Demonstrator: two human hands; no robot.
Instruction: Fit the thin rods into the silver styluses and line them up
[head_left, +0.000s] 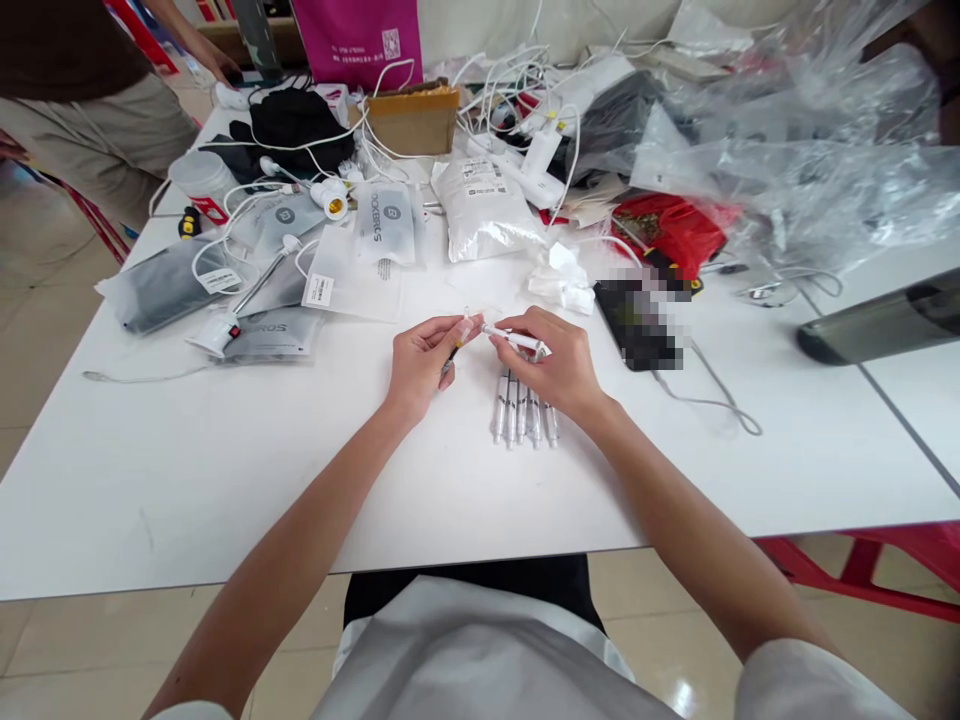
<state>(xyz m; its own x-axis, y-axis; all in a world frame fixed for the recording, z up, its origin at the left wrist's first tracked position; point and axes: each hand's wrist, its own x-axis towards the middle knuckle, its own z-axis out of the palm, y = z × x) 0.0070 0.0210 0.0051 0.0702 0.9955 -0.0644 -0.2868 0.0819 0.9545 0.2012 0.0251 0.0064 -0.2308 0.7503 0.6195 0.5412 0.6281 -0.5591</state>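
My right hand (559, 360) is closed on a white pen (521, 338), which points left toward my other hand. Opposite it, my left hand (424, 365) is pinched around a small piece with a clear tip (466, 314) and a dark part lower down; the fingers hide most of it. The two hands almost meet over the white table (450, 500). Several white pens (523, 410) with clear ends lie side by side, just below my right hand, which covers their upper ends.
Behind my hands lie packaged pouches (386, 225), a white plastic parcel (487, 210), a cardboard box (412, 120) and tangled white cables. To the right are a dark blurred device (637, 330) with a cable and a grey bottle (885, 320). Another person (90, 110) stands at the far left.
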